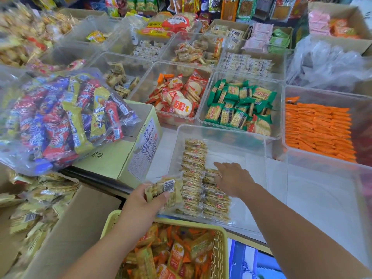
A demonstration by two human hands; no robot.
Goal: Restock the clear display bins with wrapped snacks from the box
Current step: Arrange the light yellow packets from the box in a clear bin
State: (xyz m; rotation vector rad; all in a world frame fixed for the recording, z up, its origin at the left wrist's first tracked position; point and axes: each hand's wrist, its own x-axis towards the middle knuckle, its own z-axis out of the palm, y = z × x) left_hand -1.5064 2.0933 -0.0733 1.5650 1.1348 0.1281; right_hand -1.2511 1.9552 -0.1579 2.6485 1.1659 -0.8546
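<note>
A clear display bin sits at the near centre, with rows of wrapped yellow cracker packs stacked along its left side. My left hand grips a bundle of the same cracker packs at the bin's near left corner. With fingers spread flat, my right hand rests on the packs inside the bin. The cardboard box at the lower left holds more of these yellow packs.
A yellow basket of orange and yellow snacks stands right below my hands. A yellow-green carton bearing a bag of colourful candy bars is at the left. Several filled clear bins, one of green packs, one of orange packs, lie beyond.
</note>
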